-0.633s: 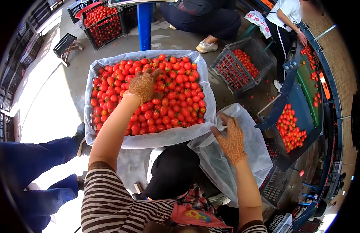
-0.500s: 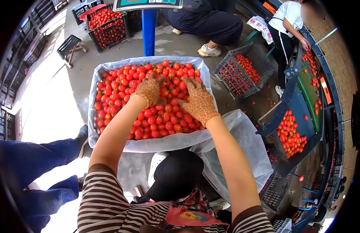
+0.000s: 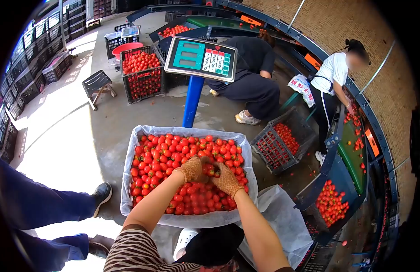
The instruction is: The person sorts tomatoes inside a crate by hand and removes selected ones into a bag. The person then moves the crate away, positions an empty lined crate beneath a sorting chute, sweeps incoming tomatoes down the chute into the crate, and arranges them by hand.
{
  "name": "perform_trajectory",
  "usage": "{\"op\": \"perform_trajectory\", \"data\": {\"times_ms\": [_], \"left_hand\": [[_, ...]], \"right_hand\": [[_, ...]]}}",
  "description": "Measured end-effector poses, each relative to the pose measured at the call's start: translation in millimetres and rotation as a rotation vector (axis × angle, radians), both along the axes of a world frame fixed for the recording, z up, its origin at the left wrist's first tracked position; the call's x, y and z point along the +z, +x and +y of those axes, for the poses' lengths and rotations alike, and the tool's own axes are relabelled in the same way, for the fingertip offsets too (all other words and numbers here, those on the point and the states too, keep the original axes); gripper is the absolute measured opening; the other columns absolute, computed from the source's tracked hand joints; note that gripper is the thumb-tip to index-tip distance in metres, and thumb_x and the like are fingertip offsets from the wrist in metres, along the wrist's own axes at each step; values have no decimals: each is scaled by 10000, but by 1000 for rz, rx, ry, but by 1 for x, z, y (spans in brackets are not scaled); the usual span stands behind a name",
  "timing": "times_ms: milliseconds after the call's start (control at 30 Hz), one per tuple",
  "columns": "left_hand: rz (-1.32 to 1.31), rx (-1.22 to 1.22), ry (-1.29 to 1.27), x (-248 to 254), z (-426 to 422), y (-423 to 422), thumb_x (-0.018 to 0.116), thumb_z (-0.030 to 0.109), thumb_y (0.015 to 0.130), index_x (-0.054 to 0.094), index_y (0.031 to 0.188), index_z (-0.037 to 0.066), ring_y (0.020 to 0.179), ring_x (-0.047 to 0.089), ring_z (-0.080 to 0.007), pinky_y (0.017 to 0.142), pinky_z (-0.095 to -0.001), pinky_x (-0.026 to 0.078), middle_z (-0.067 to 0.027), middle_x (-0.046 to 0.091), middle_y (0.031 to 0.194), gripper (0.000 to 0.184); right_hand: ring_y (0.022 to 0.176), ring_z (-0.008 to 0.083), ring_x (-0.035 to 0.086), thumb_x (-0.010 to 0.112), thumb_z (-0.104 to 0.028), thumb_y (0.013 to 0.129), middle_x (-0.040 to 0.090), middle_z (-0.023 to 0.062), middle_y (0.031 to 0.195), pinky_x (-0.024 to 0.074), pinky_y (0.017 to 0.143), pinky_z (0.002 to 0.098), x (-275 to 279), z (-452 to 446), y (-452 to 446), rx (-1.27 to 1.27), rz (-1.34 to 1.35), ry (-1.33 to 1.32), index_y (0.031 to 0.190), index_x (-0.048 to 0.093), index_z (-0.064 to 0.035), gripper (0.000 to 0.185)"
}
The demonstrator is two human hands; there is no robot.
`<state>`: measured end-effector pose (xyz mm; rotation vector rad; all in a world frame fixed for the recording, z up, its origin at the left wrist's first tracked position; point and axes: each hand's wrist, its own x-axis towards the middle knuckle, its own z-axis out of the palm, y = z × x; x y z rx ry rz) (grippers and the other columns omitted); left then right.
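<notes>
A crate lined with white plastic (image 3: 149, 128) is heaped with red cherry tomatoes (image 3: 162, 156). Over the middle of the heap, both of my hands, in patterned tan gloves, are brought together. My left hand (image 3: 192, 169) is curled with its fingertips turned inward. Facing it, my right hand (image 3: 227, 181) is bent around a few cherry tomatoes gathered between the two palms. Some fingers are hidden behind the hands, and the tomatoes just below are slightly blurred. Loose liner (image 3: 282, 222) hangs off the crate's right side.
Behind the crate a scale display (image 3: 201, 59) stands on a blue post (image 3: 192, 102). Black crates of tomatoes (image 3: 141, 75) (image 3: 278, 143) flank it. A folding stool (image 3: 97, 86) stands left. One person crouches; another (image 3: 330, 75) works at the sorting conveyor (image 3: 355, 167). Someone's legs (image 3: 56, 204) are at left.
My hands, earlier spread flat on the tomatoes, have come together and closed around a few. The view has tilted up, bringing the whole scale display into sight.
</notes>
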<state>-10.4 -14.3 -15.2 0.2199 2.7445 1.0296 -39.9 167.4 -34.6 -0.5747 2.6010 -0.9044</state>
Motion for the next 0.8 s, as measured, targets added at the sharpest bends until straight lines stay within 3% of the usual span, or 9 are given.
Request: {"op": "perform_trajectory", "data": {"times_ms": [33,67,133,200,267,433,533,600,800], "left_hand": [[-29,-98,229,-12,-12,-8,761,190,595,460,1285,121,1044,564,-329,864,-404,494,-199,552,1150,756],[-22,-99,238,-19,-15,-10,761,190,595,460,1285,121,1044,564,-329,864,-404,494,-199,552,1150,756],[-276,-36,900,-34,-18,-6,784,195,618,427,1300,128,1083,549,-310,850,-396,511,-182,505,1224,772],[-169,-13,867,-23,-18,1,759,129,640,411,1308,107,1082,555,-271,818,-367,520,-191,539,1183,754],[-43,73,435,-3,-17,10,723,109,641,348,1336,31,1080,553,-298,871,-365,488,-214,544,1171,794],[217,4,522,-15,4,7,711,103,647,331,1344,13,1101,536,-360,925,-391,450,-253,547,1152,800],[154,5,529,15,18,16,732,108,682,396,1297,63,1136,524,-311,935,-377,449,-205,540,1197,702],[117,-30,500,24,29,17,733,123,676,388,1314,64,1157,507,-316,949,-384,434,-206,529,1212,728],[97,-223,536,29,146,29,726,169,651,428,1231,65,1132,495,-387,955,-417,412,-218,532,1162,661]], "right_hand": [[1165,286,496,659,-120,747,493,172,1269,425,950,364,3,-5,6,-78,-104,-163,1296,445,-63,592],[1178,299,486,621,-108,764,464,178,1293,415,963,367,9,-12,12,-154,-206,-327,1300,445,-73,565],[1164,248,486,600,-61,777,460,138,1303,415,954,333,11,-29,19,-212,-219,-439,1319,430,-72,569],[1172,236,477,594,-36,771,464,120,1304,412,963,317,11,-40,21,-376,-277,-546,1319,428,-63,573],[1176,227,472,586,-26,773,467,116,1301,409,970,314,15,-44,25,-359,-214,-586,1320,426,-60,572],[1210,212,446,554,13,773,450,113,1327,398,993,311,31,-26,35,-325,-123,-628,1343,400,-55,594],[1201,220,459,550,20,769,455,117,1330,402,988,310,51,-12,43,-335,-82,-573,1344,398,-48,599],[1177,216,476,546,17,768,477,108,1299,404,978,306,35,10,40,-335,-90,-645,1321,419,-36,570],[1054,162,515,582,-56,748,515,54,1151,440,902,279,51,110,82,-488,-118,-934,1216,490,-50,476]]}}
